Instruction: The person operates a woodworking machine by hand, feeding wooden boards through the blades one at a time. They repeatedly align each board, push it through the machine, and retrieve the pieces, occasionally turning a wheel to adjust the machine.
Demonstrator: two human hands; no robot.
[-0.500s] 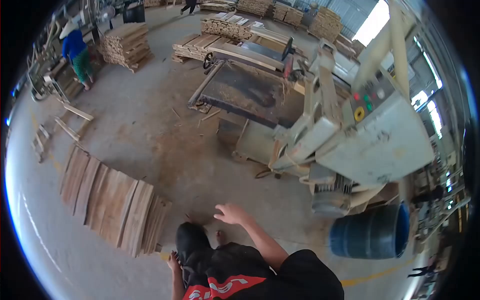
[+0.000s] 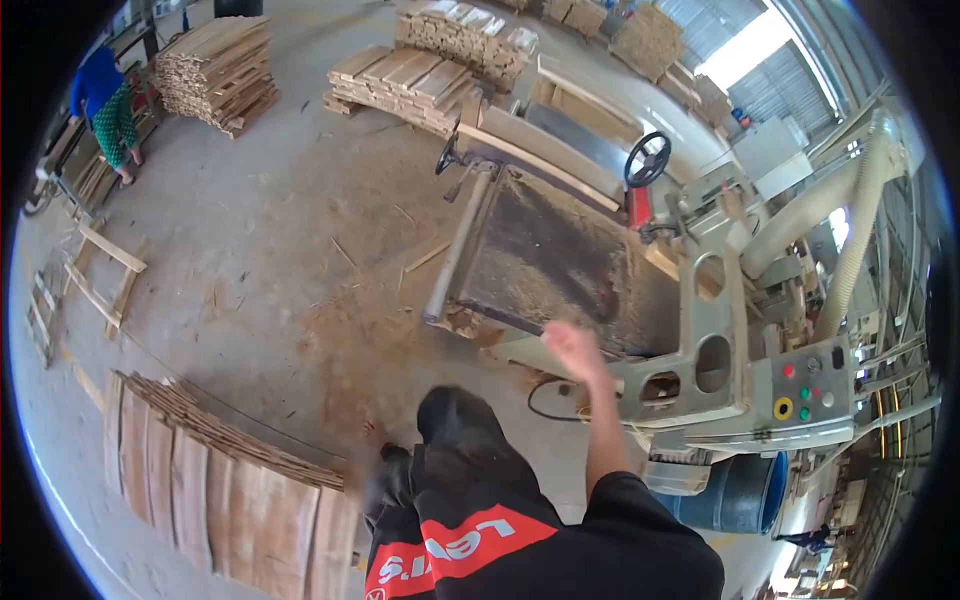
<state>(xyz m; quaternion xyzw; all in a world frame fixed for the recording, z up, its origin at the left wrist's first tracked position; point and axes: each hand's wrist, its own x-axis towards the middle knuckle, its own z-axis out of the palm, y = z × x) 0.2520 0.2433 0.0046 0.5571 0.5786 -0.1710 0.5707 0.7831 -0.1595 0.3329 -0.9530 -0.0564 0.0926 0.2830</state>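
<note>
My right hand (image 2: 572, 352) is held forward over the near edge of a woodworking machine's dark table (image 2: 560, 245), overlapping that edge in this view. Motion smears its fingers, and no object shows in it. Sawdust and wood chips lie on the table. Right of the hand stands the machine's pale metal frame with round cut-outs (image 2: 712, 362), ending in a control panel (image 2: 812, 395) with coloured buttons. A black handwheel (image 2: 648, 160) sits at the table's far side. My left hand is out of view, on the side hidden by my body.
A stack of boards (image 2: 235, 500) lies at my left. A blue barrel (image 2: 735, 495) lies at the right, behind the machine. Beyond are more stacked boards (image 2: 400, 85), a wooden frame (image 2: 105, 265) on the floor, and a person in a blue top (image 2: 100, 85) at the far left.
I have moved forward, nearer the machine's table. My right hand has risen from above the floor to the table's edge. My left hand, visible beside my leg before, has gone out of view.
</note>
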